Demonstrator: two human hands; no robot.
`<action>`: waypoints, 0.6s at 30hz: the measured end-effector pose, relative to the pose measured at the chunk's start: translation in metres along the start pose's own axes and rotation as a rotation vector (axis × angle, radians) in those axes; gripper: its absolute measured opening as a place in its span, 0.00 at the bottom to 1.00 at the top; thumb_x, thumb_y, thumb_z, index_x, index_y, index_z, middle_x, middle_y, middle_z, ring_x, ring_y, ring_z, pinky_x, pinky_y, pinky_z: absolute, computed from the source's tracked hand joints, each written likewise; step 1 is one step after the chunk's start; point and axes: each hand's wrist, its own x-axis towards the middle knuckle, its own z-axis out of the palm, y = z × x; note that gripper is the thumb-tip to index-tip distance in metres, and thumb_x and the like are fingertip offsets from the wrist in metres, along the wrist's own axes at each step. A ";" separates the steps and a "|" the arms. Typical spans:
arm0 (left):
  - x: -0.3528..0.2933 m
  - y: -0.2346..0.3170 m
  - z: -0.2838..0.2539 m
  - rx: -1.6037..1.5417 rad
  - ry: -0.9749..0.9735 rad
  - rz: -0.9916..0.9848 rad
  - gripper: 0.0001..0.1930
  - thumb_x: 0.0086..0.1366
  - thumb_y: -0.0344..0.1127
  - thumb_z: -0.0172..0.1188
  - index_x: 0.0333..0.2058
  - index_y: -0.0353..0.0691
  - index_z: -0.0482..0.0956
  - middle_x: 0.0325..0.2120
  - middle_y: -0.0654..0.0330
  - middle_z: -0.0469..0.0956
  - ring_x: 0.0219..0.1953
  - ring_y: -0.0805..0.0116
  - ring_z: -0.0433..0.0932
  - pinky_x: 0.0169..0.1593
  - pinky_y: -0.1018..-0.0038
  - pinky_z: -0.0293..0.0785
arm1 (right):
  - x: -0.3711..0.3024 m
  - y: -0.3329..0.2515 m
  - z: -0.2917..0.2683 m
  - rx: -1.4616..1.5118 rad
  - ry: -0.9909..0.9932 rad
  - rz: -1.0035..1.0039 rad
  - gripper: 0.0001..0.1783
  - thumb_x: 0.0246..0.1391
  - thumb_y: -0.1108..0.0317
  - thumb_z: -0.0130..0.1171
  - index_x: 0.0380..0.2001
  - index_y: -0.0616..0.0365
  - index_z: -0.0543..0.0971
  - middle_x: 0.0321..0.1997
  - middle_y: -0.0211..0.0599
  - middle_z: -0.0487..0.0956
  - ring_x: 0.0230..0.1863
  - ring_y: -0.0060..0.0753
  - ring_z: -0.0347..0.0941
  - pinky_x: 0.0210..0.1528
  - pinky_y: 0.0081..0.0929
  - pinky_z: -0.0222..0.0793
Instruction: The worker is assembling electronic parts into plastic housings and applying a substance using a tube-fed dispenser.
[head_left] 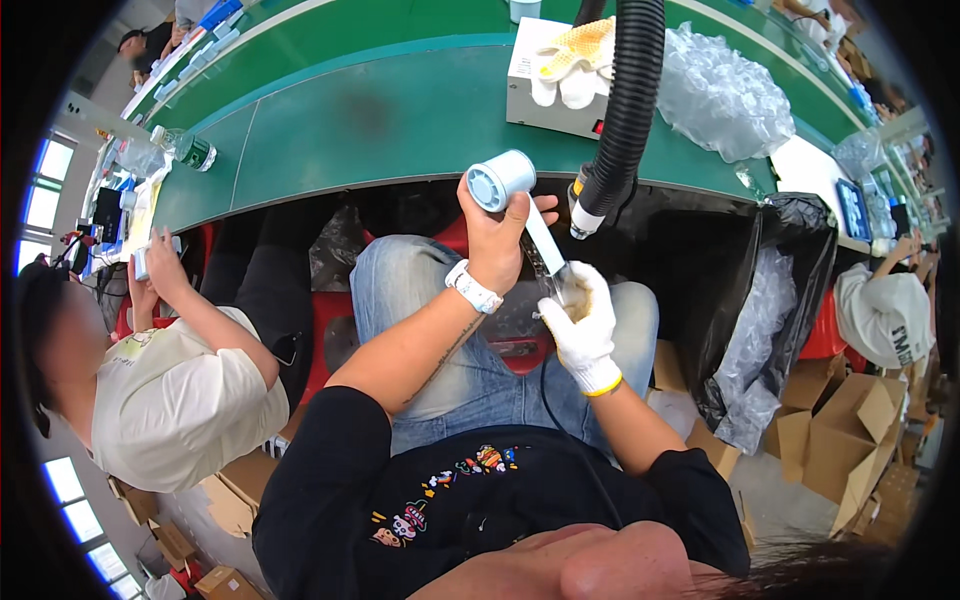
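Note:
Over my lap, my left hand (492, 238) is closed around a light blue device shaped like a handheld fan (503, 178), with a round, spoked head and a straight handle. The head points up and left, and the handle slopes down toward my other hand. My right hand (580, 335), in a white work glove, is closed at the lower end of that handle. A shiny, partly clear thing shows between its fingers; its kind cannot be made out. From near the glove a thin black cord (546, 392) runs down across my shirt.
A black corrugated hose (632, 90) hangs beside my right hand. On the green bench (300, 140) stand a white box (540, 108) with gloves on it and a heap of clear plastic bags (725, 92). A black-lined bin (735, 300) and cartons (840, 440) are at right; a co-worker (180, 390) sits left.

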 end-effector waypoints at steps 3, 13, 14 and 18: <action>-0.012 -0.002 0.001 0.059 -0.093 0.013 0.36 0.74 0.37 0.63 0.68 0.49 0.46 0.56 0.51 0.71 0.49 0.53 0.84 0.51 0.57 0.86 | 0.010 0.000 0.001 -0.191 0.039 -0.135 0.35 0.53 0.80 0.70 0.64 0.60 0.70 0.54 0.37 0.78 0.41 0.19 0.76 0.43 0.22 0.75; -0.018 -0.003 -0.032 0.017 -0.106 -0.371 0.29 0.72 0.42 0.63 0.65 0.49 0.58 0.57 0.52 0.73 0.57 0.54 0.79 0.58 0.55 0.80 | 0.050 -0.073 0.005 0.287 -0.089 0.268 0.28 0.62 0.66 0.68 0.62 0.61 0.72 0.48 0.40 0.82 0.41 0.30 0.81 0.38 0.27 0.78; -0.018 0.003 -0.029 -0.045 -0.114 -0.330 0.29 0.72 0.41 0.63 0.65 0.49 0.59 0.56 0.54 0.74 0.56 0.56 0.80 0.57 0.55 0.81 | 0.053 -0.078 0.006 0.665 -0.159 0.472 0.28 0.63 0.62 0.67 0.62 0.62 0.73 0.48 0.40 0.83 0.40 0.33 0.82 0.37 0.28 0.78; -0.013 0.027 -0.022 -0.113 -0.186 -0.333 0.27 0.71 0.40 0.64 0.63 0.48 0.62 0.54 0.57 0.75 0.53 0.59 0.80 0.55 0.54 0.82 | 0.048 -0.062 -0.031 0.554 -0.533 0.744 0.32 0.57 0.62 0.69 0.63 0.60 0.72 0.44 0.43 0.84 0.37 0.38 0.80 0.40 0.36 0.78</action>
